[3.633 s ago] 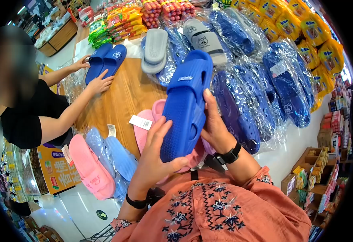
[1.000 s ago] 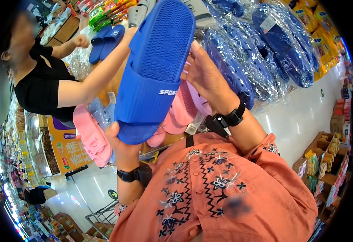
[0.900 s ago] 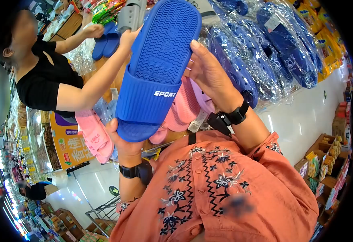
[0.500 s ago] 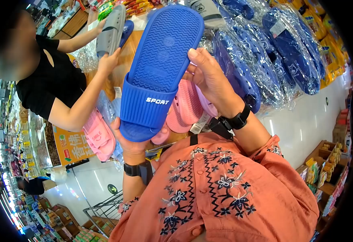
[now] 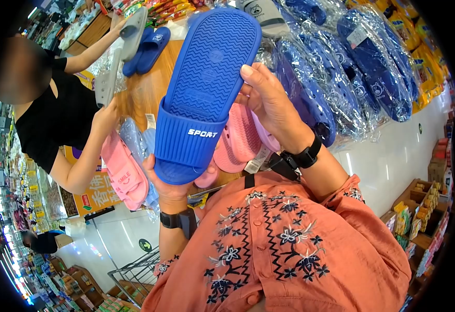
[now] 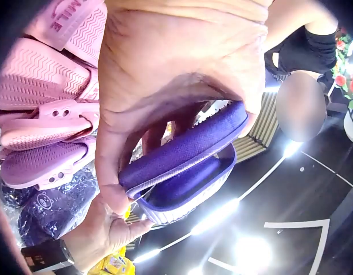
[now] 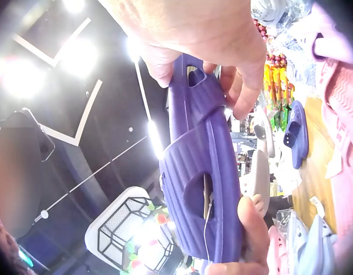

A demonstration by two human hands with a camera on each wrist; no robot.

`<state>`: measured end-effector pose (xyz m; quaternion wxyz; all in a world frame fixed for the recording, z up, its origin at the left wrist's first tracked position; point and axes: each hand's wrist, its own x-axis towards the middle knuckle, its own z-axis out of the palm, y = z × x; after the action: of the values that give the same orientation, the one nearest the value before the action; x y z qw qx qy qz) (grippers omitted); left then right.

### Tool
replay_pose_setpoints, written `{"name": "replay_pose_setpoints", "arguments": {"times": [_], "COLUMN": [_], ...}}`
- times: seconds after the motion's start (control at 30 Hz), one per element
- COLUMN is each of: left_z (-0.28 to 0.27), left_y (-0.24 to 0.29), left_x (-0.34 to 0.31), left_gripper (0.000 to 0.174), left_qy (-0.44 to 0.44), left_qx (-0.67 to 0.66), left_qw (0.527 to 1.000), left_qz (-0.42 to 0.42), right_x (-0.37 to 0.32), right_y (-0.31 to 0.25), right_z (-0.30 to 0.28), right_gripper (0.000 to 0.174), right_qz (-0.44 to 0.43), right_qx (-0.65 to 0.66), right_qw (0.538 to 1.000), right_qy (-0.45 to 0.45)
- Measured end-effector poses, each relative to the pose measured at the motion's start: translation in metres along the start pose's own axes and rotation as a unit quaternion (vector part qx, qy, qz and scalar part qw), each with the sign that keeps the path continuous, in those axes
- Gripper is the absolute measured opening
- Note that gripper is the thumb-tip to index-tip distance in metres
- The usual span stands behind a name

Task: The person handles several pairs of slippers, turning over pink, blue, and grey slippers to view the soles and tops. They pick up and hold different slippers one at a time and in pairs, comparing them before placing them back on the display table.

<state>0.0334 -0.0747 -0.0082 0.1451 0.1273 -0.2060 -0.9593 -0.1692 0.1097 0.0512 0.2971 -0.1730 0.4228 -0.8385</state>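
A pair of blue slippers [image 5: 201,99], one nested into the other, is up in front of me in the head view. A zigzag-tread sole faces me, and "SPORT" shows on the ribbed strap [image 5: 191,138]. My left hand [image 5: 170,188] grips the lower end, its fingers partly hidden behind. My right hand [image 5: 271,99] holds the upper right edge, thumb on the rim and fingers curled behind. In the right wrist view the slippers [image 7: 188,154] show their side openings and a thin white string. To the left another person holds grey slippers [image 5: 134,36], one in each hand.
Pink slippers [image 5: 238,138] lie on the wooden table [image 5: 157,73] behind the blue pair. Plastic-wrapped blue slippers [image 5: 375,67] fill the right side. Another pink pair [image 5: 125,177] lies front left. A wire cart [image 5: 134,273] stands below left; a blue pair [image 5: 152,49] sits at the back.
Since the oldest frame the blue pair has been turned to show its sole, then held nearly still lately. The other person has lifted the grey slippers off the table and spread them apart.
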Motion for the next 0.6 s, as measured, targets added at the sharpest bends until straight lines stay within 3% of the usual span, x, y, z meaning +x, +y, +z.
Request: {"name": "replay_pose_setpoints", "arguments": {"times": [0.17,0.3,0.4,0.6], "left_z": [0.003,-0.002,-0.006,0.006], "left_y": [-0.001,0.000,0.001,0.002], "left_x": [0.000,0.000,0.000,-0.003], "left_gripper": [0.082,0.082,0.083,0.088], "left_qy": [0.047,0.025,0.008,0.024], "left_qx": [0.021,-0.002,-0.001,0.007], "left_qw": [0.998,1.000,1.000,1.000], "left_qz": [0.022,0.004,-0.005,-0.010], "right_x": [0.001,-0.001,-0.001,0.004], "right_y": [0.002,-0.002,0.000,0.002], "right_z": [-0.002,0.005,0.001,0.001], "right_gripper": [0.047,0.040,0.050,0.046], "right_qz": [0.003,-0.006,0.005,-0.005], "right_qx": [-0.001,0.021,-0.011,0.007], "right_qw": [1.000,1.000,1.000,1.000], "right_qy": [-0.001,0.017,0.004,0.000]}}
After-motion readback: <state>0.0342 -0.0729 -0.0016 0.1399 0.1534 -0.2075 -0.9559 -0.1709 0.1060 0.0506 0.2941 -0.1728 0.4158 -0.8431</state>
